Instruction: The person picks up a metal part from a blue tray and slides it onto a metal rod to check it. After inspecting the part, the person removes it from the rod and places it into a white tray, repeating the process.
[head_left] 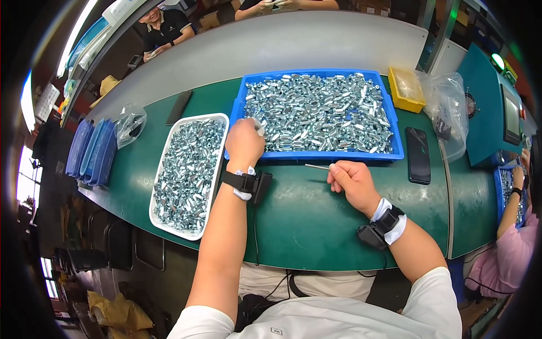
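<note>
Small silver metal nuts (319,113) fill the blue bin (316,155) that sits at about 12 o'clock from you on the green table (305,214), and that is where your work is centred. Starting at 9 o'clock, a stack of blue trays (90,152) stands on edge at the table's far left, with a crumpled clear bag (129,125) just beyond it. Next comes the white tray (164,155), also heaped with the same silver parts, lying just beside the blue bin. Your left hand (244,142) reaches over the bin's near left corner, fingers curled down onto the nuts; whether they have gripped any you cannot tell. Your right hand (351,179) rests on the table at 1 o'clock, just in front of the bin, fingers closed around a thin metal rod (316,166) pointing left. Further right lie a black phone (418,155) and, at 2 o'clock, a small yellow box (406,89).
</note>
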{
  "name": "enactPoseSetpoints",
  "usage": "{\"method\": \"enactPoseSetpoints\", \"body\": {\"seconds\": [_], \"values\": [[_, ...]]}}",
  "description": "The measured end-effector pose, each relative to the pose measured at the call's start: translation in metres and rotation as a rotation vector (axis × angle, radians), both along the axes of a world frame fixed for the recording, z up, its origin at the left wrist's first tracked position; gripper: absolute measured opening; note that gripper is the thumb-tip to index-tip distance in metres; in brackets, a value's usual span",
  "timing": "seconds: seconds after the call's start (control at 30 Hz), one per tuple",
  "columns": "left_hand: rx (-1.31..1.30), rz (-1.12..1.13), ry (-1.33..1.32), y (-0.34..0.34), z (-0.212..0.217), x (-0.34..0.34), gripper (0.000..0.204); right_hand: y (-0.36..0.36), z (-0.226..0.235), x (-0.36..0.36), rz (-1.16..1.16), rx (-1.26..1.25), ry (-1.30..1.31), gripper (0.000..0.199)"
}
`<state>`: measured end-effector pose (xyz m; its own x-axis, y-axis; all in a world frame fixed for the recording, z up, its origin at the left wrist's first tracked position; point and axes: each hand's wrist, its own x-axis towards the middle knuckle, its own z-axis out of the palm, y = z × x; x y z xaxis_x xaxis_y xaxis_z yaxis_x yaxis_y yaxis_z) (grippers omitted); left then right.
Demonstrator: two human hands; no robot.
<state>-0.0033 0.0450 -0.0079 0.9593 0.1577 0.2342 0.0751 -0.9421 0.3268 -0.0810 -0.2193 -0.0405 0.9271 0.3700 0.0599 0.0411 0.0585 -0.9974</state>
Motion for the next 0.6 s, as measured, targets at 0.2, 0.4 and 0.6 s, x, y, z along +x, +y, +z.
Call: {"method": "enactPoseSetpoints", "body": {"seconds": [0.2,0.4,0.6], "values": [[-0.420,-0.197,-0.190,-0.026,0.006,-0.033,0.016,-0.003,-0.003,0.001,-0.038,0.026,0.010,0.037],[-1.250,-0.444,0.142,-0.054,0.009,-0.073,0.012,-0.005,0.000,0.001,-0.051,0.069,0.020,0.040],[-1.271,-0.506,0.237,-0.057,0.005,-0.078,0.014,-0.005,-0.001,0.000,-0.042,-0.051,-0.026,0.041]]}}
